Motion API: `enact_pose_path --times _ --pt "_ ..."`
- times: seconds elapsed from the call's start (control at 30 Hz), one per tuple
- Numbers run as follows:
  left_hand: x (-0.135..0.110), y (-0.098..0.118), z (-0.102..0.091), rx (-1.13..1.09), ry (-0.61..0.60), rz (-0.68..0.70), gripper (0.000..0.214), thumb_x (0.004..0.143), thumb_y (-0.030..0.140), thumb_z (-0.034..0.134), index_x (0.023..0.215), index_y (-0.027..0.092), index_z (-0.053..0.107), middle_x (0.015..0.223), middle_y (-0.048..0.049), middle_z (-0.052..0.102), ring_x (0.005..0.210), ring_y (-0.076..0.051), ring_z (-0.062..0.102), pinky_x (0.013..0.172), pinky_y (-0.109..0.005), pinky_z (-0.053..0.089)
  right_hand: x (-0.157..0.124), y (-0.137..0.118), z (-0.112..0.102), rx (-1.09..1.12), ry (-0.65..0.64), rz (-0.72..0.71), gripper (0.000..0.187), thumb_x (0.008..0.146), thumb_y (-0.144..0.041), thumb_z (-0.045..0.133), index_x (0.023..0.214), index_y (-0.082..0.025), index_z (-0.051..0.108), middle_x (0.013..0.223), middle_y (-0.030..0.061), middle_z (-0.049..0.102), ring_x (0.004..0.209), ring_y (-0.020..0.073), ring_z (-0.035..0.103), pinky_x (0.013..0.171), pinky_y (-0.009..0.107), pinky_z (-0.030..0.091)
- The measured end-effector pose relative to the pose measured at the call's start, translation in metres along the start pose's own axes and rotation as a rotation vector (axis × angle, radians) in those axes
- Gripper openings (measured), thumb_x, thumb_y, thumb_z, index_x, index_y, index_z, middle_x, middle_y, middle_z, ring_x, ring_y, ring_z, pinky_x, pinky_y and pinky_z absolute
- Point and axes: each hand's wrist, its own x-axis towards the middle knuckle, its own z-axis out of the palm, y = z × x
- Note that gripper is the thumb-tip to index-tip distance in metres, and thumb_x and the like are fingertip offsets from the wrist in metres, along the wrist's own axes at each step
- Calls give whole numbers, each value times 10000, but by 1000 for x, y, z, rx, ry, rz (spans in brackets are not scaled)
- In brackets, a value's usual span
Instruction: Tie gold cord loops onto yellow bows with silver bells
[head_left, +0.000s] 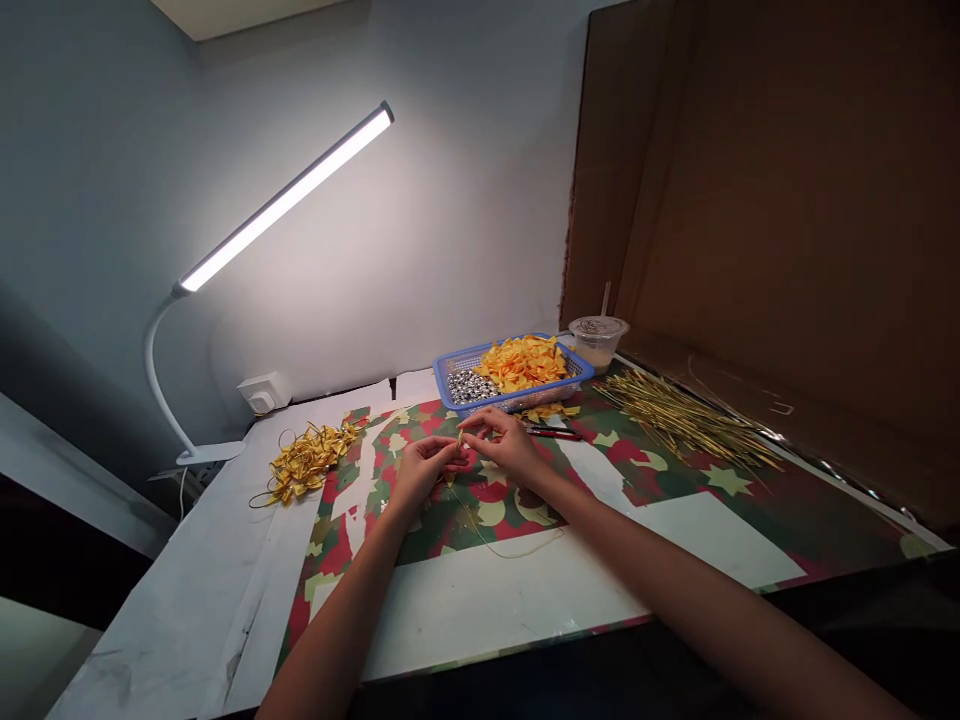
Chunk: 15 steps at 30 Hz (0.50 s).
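Note:
My left hand and my right hand meet over the patterned sheet, fingertips pinched close together. Between them is a small bit of gold cord, held by both. Below the left fingers a little yellow ribbon piece shows, partly hidden. From there a thin length of cord trails down and curves right across the white part of the sheet. Just beyond my hands stands a blue basket holding yellow-orange ribbon bows and silver beads.
Finished-looking yellow bows with cord loops lie heaped at left. A bundle of gold cords spreads at right. Dark pen-like tools lie before the basket. A lidded cup with a straw, a lit lamp and cardboard border the table.

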Motion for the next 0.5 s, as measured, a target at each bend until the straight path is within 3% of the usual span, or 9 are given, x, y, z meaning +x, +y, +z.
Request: enact_pose_path --times 0.23,0.5 --pt "2 -3 0 91 54 113 293 612 427 769 702 157 700 668 -54 729 670 -216 702 619 -283 556 2 4 -1 -8 -10 -13 107 753 -253 584 744 -199 676 795 35 623 707 167 568 656 293 464" --pt "-2 -1 1 289 184 303 79 652 287 726 660 210 709 641 -16 714 629 -189 655 618 -266 517 2 -1 -6 -48 -46 -28 117 748 -271 589 699 -199 667 742 30 637 696 180 579 604 288 446"
